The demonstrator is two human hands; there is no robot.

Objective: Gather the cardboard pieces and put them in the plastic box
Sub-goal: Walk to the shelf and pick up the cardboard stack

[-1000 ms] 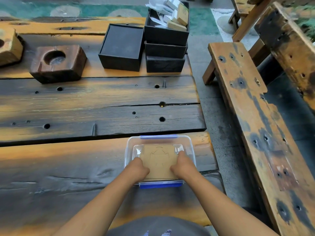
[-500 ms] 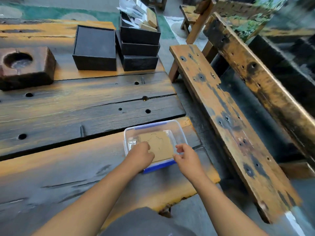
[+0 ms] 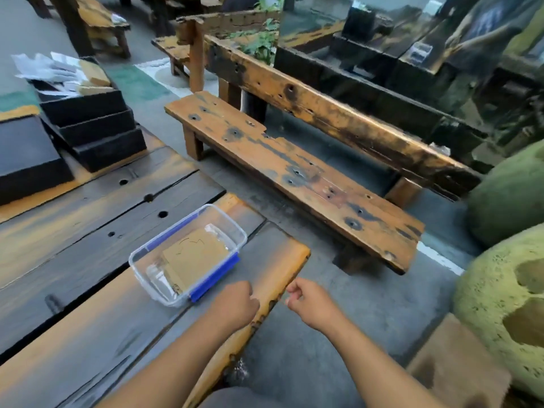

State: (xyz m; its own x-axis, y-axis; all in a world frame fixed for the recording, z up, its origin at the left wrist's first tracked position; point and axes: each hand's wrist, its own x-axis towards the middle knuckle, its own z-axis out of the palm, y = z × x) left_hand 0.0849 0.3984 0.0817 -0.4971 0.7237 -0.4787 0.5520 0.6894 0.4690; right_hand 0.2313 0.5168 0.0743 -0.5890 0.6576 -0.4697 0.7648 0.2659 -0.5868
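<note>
A clear plastic box (image 3: pixel 235 234) with blue clips sits near the right end of the wooden table (image 3: pixel 73 304). A stack of brown cardboard pieces (image 3: pixel 195 256) lies flat inside it. My left hand (image 3: pixel 235 304) hovers over the table's edge just right of the box, fingers curled into a loose fist, holding nothing. My right hand (image 3: pixel 312 301) is off the table over the floor, fingers curled with thumb and forefinger pinched, nothing visible in it. Neither hand touches the box.
Stacked black boxes (image 3: pixel 97 128) holding papers and cardboard bits stand at the table's far left, beside a flat black box (image 3: pixel 26 154). A worn wooden bench (image 3: pixel 294 178) runs along the right across a concrete gap. Green mossy stones (image 3: pixel 506 284) sit at the right edge.
Both hands have let go of the cardboard in the box and pulled back to the right. My view has swung right, so the box now appears further left.
</note>
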